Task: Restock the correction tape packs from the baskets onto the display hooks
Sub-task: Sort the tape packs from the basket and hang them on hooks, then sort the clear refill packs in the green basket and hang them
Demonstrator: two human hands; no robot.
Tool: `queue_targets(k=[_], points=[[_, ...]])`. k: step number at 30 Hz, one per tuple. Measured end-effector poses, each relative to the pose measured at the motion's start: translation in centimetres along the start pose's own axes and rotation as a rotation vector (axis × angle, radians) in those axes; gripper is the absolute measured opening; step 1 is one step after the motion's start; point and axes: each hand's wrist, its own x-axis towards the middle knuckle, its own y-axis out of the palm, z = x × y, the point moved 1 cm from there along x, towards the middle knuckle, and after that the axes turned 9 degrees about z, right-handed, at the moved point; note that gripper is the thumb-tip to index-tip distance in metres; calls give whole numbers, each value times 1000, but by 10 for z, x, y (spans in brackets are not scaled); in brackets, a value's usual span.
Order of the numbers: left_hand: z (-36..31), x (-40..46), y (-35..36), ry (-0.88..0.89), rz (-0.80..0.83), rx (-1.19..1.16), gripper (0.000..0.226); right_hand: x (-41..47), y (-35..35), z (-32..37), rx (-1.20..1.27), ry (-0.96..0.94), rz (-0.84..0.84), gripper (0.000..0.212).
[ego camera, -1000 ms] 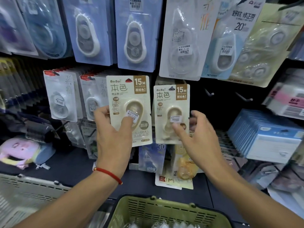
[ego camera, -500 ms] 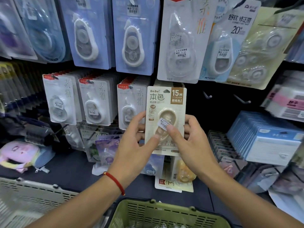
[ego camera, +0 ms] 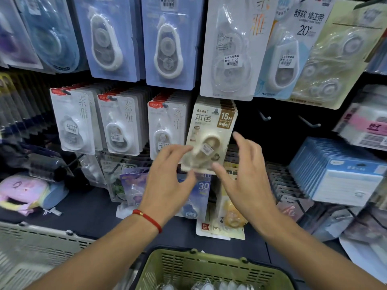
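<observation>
at far left a white basket [ego camera: 37, 243] sits low, with three rows of white correction tape packs [ego camera: 117, 124] hanging above it. the left hand [ego camera: 167, 181], a red cord [ego camera: 147, 218] at its wrist, has its fingers spread loosely, fingertips at or just off the beige pack [ego camera: 211, 130]; blur hides which. that pack hangs on its hook at the front of a stack, tilted. the right hand [ego camera: 247, 176] is spread open just beside it. a green basket [ego camera: 209, 268] sits near, below both hands. two bare hooks [ego camera: 310, 122] stick out to the right.

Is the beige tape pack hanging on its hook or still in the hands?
Hanging. The beige pack sits at the front of its stack, slightly tilted; the left hand and right hand are open, fingers spread, gripping nothing.
</observation>
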Motion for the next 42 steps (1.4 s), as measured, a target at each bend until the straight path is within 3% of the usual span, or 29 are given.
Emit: queue_targets(k=[2, 5, 9, 15, 19, 21, 24, 27, 29, 31, 35, 39, 42], points=[[5, 2, -2, 18, -77, 140, 55, -1, 1, -3, -284, -239, -31, 65], [14, 7, -2, -3, -94, 233, 65, 6, 4, -7, -498, -419, 129, 58], [26, 8, 2, -29, 68, 365, 78, 13, 1, -9, -569, -384, 239, 55], [30, -3, 2, 7, 91, 360, 72, -1, -9, -20, -517, -418, 293, 51], [31, -20, 7, -16, 194, 339, 73, -31, -12, -45, -457, -383, 389, 43], [34, -33, 12, -17, 269, 388, 69, -52, -6, -66, -418, -289, 540, 37], [39, -65, 26, -57, 410, 373, 53, -94, 10, -91, -399, -40, 898, 37], [50, -112, 51, -77, 675, 468, 49, -145, 30, -115, -474, 161, 1353, 44], [58, -145, 70, -68, 880, 586, 48, -182, 40, -129, -516, 252, 1545, 53], [68, -174, 89, -90, 1042, 629, 48, -214, 49, -140, -589, 281, 1530, 63], [77, -217, 120, -229, 1195, 435, 52, -251, 55, -146, -676, 432, 1272, 76], [72, -237, 141, -313, 1157, 273, 51, -256, 47, -150, -571, 612, 1162, 55], [66, -228, 147, -356, 1028, 173, 46, -243, 19, -153, -377, 742, 946, 42]])
